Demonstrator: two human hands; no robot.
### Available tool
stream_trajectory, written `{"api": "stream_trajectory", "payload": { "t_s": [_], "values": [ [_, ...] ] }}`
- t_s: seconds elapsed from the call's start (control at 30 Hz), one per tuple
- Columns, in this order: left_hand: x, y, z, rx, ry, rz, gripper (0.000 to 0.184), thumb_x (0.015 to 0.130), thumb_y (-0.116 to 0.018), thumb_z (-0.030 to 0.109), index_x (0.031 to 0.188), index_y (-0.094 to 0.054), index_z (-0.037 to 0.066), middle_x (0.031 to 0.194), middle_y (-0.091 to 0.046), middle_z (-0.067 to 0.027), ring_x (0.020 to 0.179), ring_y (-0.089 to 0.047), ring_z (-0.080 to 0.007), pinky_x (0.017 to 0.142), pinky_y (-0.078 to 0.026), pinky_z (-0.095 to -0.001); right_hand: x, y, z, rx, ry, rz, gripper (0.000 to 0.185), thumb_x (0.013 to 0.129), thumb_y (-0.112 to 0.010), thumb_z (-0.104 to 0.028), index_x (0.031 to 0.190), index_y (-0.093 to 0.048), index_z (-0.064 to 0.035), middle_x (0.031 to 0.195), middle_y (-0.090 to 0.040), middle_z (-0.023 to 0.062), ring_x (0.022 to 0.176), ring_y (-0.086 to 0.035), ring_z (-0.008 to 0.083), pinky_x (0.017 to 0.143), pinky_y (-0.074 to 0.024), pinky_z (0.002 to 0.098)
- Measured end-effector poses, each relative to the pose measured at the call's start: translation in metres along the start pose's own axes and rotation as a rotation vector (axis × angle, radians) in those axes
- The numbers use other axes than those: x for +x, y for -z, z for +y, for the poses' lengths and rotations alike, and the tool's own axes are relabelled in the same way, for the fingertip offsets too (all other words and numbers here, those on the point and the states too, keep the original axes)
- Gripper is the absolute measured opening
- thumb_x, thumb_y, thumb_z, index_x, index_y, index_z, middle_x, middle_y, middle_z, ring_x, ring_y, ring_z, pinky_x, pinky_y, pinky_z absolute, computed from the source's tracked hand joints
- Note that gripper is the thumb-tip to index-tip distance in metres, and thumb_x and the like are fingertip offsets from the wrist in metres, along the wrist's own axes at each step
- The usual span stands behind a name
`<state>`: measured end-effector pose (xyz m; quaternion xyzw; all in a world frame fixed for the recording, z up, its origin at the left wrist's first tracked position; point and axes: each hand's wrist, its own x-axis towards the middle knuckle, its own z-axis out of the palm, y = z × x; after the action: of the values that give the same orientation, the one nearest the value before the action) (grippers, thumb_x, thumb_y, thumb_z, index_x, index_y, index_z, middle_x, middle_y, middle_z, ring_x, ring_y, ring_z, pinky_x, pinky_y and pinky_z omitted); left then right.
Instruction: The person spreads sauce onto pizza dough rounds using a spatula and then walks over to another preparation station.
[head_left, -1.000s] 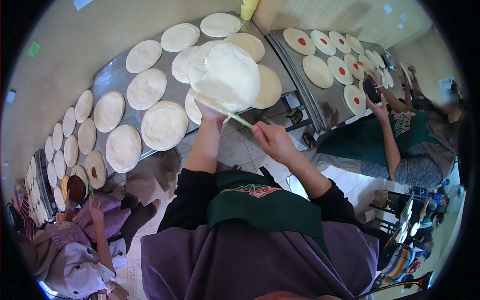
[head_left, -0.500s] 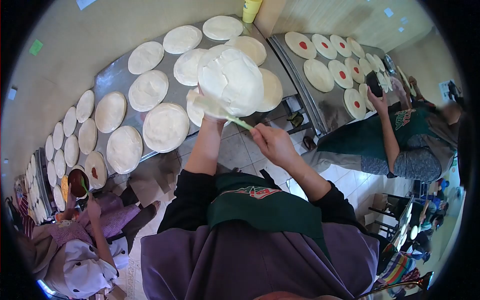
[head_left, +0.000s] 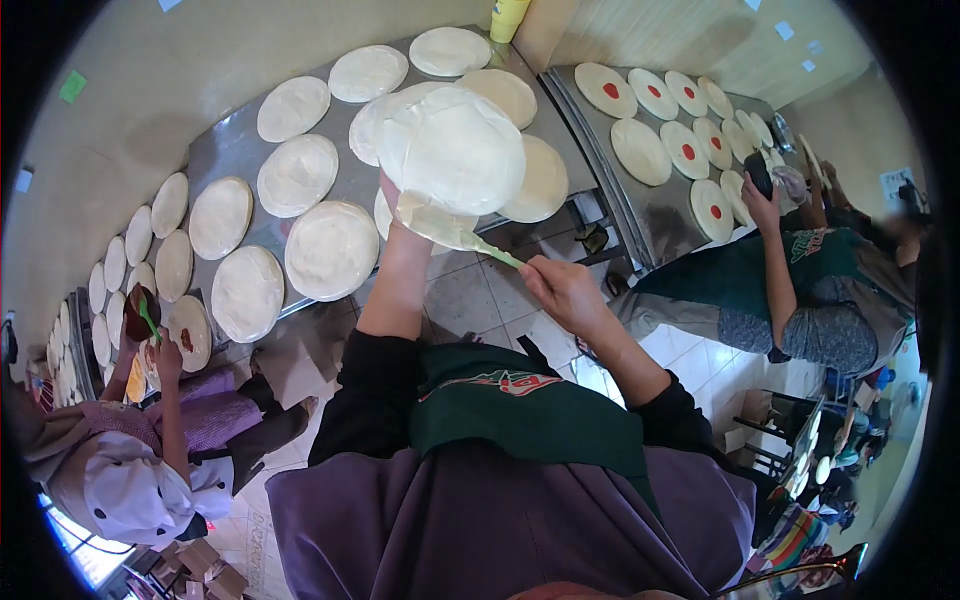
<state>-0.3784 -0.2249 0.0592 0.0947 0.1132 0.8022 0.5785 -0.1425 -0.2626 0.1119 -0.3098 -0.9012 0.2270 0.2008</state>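
Observation:
Raised over the table's near edge is a round base thickly coated in white cream. My left hand holds it from beneath, its fingers mostly hidden behind it. My right hand is closed around the green handle of a spatula. White cream covers the spatula's broad blade, which lies just below the lower rim of the held base; whether they touch I cannot tell. Beyond are flat pale round bases, such as one near the edge with cream spread on top.
The metal table curves away leftward under several round bases. On the right, another metal table carries bases with red spots, beside a person in a green apron. At left, a person holds a dark bowl. A yellow cup stands behind.
The held base has shifted slightly left and up. The spatula has moved a little down and right, off the base's lower left rim. The person at left has moved the bowl leftward.

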Motion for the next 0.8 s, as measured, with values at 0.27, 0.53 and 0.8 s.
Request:
{"api": "stream_trajectory", "payload": {
  "t_s": [0.27,0.53,0.8],
  "values": [
    [0.005,-0.009,0.005,-0.277,-0.057,-0.216,0.061,0.087,-0.035,0.051,0.134,-0.038,0.012,0.134,-0.043,-0.0108,0.121,-0.042,-0.0319,0.101,-0.035,-0.0492,0.006,0.003,0.018,-0.048,-0.233,0.126,0.024,0.09,-0.052,-0.022,0.076,-0.05,-0.0026,0.059,-0.053,0.0167,0.056,-0.055,0.0362,0.048,-0.0408,0.0444],
    [0.01,0.008,-0.004,-0.093,-0.198,-0.06,0.066,0.084,-0.039,0.056,0.135,-0.035,0.014,0.134,-0.042,-0.0084,0.121,-0.042,-0.0312,0.101,-0.035,-0.0489,-0.008,-0.015,-0.009,0.073,-0.093,0.047,0.024,0.091,-0.05,-0.022,0.076,-0.048,-0.0021,0.057,-0.051,0.0176,0.054,-0.053,0.038,0.049,-0.0397,0.0464],
    [0.011,0.004,-0.005,-0.264,-0.142,-0.17,0.066,0.085,-0.039,0.056,0.136,-0.034,0.015,0.134,-0.042,-0.0077,0.122,-0.042,-0.0295,0.1,-0.036,-0.049,-0.01,-0.024,-0.002,0.078,-0.251,0.079,0.023,0.09,-0.052,-0.02,0.077,-0.05,-0.0012,0.058,-0.051,0.0189,0.055,-0.052,0.0387,0.049,-0.0388,0.0448]
  ]
}}
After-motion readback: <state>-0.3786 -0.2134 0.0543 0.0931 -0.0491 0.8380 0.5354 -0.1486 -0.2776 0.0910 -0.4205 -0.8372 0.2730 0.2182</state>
